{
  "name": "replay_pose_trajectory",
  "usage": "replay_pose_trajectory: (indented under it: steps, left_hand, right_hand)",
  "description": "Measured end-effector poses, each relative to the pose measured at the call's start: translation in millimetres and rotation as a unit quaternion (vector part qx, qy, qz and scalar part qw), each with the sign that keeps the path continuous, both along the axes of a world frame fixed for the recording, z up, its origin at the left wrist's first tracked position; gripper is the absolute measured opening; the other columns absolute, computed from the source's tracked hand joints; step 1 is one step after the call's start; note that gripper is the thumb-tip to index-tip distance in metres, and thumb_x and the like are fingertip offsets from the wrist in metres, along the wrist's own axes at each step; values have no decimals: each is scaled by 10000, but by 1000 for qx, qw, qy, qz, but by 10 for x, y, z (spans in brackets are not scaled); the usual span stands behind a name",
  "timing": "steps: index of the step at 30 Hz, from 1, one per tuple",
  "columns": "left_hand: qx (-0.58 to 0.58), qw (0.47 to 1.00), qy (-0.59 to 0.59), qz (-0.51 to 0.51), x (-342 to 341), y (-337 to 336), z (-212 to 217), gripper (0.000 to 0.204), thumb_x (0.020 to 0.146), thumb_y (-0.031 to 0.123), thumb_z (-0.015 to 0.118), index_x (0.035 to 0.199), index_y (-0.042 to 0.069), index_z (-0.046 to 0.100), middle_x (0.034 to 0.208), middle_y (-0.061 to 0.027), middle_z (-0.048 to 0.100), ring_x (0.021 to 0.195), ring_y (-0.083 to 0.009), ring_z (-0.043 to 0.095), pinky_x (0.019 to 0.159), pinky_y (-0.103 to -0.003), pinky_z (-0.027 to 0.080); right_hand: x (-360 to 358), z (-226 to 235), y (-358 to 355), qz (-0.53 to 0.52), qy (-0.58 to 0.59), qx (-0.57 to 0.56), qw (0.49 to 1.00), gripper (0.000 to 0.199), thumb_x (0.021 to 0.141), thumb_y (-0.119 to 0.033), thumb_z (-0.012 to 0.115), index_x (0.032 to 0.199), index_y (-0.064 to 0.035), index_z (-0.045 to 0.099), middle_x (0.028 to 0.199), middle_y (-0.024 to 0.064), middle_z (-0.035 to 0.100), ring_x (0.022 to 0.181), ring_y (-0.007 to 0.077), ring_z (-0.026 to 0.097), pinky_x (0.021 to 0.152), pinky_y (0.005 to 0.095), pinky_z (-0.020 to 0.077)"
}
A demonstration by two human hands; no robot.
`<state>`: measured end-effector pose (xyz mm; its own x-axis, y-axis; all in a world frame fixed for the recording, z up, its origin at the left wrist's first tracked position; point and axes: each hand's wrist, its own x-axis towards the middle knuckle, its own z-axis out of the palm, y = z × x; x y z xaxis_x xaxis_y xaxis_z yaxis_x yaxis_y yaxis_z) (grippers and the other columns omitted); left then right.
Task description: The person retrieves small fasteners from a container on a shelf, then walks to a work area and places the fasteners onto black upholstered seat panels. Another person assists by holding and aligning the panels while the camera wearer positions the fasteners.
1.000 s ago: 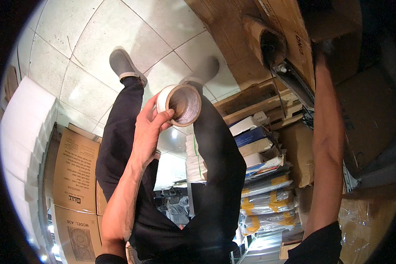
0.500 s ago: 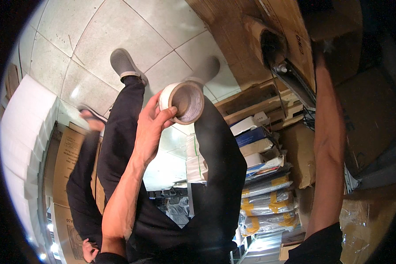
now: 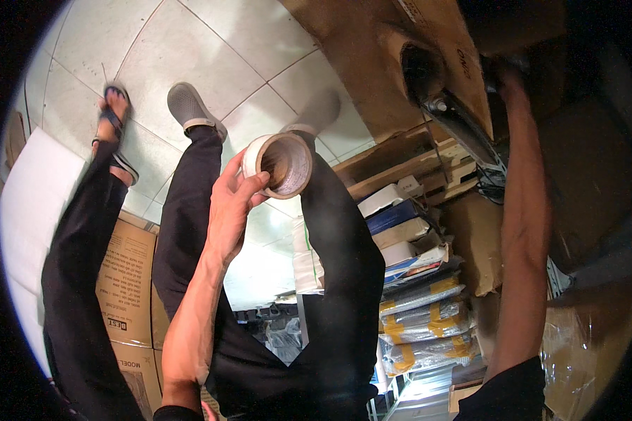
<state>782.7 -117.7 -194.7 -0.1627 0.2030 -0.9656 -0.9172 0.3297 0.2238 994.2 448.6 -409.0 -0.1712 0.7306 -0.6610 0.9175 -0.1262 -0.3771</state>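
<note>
My left hand (image 3: 230, 200) grips a roll of white tape (image 3: 299, 172) by its near edge. The thumb hooks over the rim into the hollow core, and the fingers go round the outer side. The roll is tilted so its open core shows, above the gap between my knees. Far to the right my right arm stretches up into shadow, where my right hand (image 3: 510, 81) is by a large cardboard box (image 3: 463, 56). Its fingers are too dark to make out, so whether it holds anything does not show.
A cardboard tube (image 3: 409, 59) sticks out beside the box. Flat packages wrapped with yellow tape (image 3: 428, 319) are stacked right of my legs, below smaller boxes (image 3: 393, 216). Another person's leg (image 3: 84, 245) stands at left, by printed cartons (image 3: 130, 281) and white foam sheets (image 3: 38, 182).
The other person's legs have stepped forward on my left, with a sandalled foot now on the tiles. My left hand and the tape roll have shifted slightly left in view.
</note>
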Motion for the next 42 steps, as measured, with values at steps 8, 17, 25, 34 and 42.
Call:
replay_pose_trajectory:
  steps: [8,17,25,34,42]
  left_hand:
    - [20,999,0,-38,-7,-63,-9,538,935,168,564,1414,-26,416,1263,-113,585,1116,-156,605,966,-333,505]
    - [11,999,-3,-45,10,-58,6,529,934,177,566,1405,-19,428,1251,-106,592,1112,-155,608,960,-331,502]
    - [23,999,0,-44,30,-42,-26,536,931,181,573,1407,-18,427,1245,-104,597,1108,-155,610,957,-336,504]
    - [23,999,6,-49,50,-25,-24,526,941,174,566,1407,-24,425,1251,-110,600,1102,-157,616,939,-339,521]
    - [26,998,1,-50,32,4,-10,497,947,154,552,1398,-20,438,1260,-114,598,1097,-157,622,938,-328,525]
  right_hand:
    - [170,48,264,-49,166,-173,970,421,1001,-198,572,1365,-7,481,1354,106,558,1202,229,560,1025,387,466]
    - [-187,595,-231,68,225,-199,951,356,1040,-204,490,1348,-27,510,1345,106,563,1195,201,560,1023,318,474]
    - [-35,428,-250,-145,319,-347,870,429,1055,-257,463,1383,18,479,1386,126,535,1247,241,518,1079,335,397]
    - [-82,558,-151,276,93,32,956,374,1029,-173,501,1378,-41,492,1377,114,525,1247,200,497,1071,316,381]
    - [-267,709,-350,-234,242,-158,928,288,1017,-158,526,1264,-13,547,1193,70,620,995,158,621,845,274,548]
